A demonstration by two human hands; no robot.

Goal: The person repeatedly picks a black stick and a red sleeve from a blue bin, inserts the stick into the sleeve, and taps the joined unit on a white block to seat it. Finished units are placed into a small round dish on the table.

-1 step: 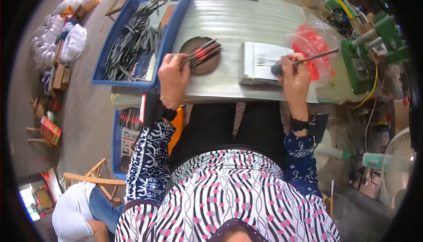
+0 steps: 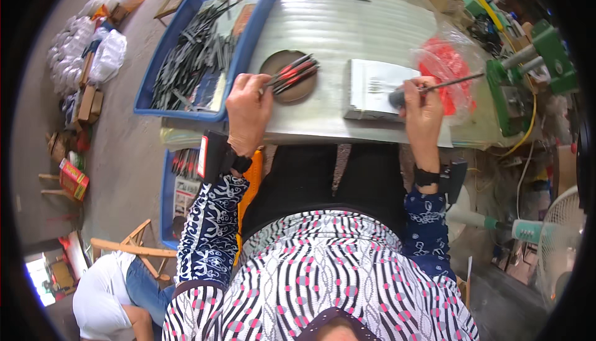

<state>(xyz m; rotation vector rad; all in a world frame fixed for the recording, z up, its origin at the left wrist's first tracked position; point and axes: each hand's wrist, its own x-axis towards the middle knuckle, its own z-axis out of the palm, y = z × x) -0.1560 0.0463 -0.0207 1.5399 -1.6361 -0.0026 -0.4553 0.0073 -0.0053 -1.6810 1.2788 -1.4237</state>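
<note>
Closed around one end of a bundle of slim black and red sticks (image 2: 294, 75) is my left hand (image 2: 249, 106). The bundle reaches over a round brown dish (image 2: 287, 95) on the table; whether it touches the dish I cannot tell. My right hand (image 2: 423, 106) pinches a tool with a long thin dark shaft (image 2: 458, 81) and a rounded dark end (image 2: 397, 97). That hand is at the right edge of a white box (image 2: 375, 86). Just beyond it lies a clear plastic bag with red contents (image 2: 444, 68).
A blue crate (image 2: 186, 115) full of dark slim pieces stands at the left of the table (image 2: 323, 24). At the right is a green metal clamp-like device (image 2: 504, 95). Below sits another blue crate (image 2: 166, 204). A fan (image 2: 555, 241) stands right; a person (image 2: 105, 297) bends at lower left.
The whole view has shifted slightly, so the table and things appear a little further right. Both hands keep the same hold.
</note>
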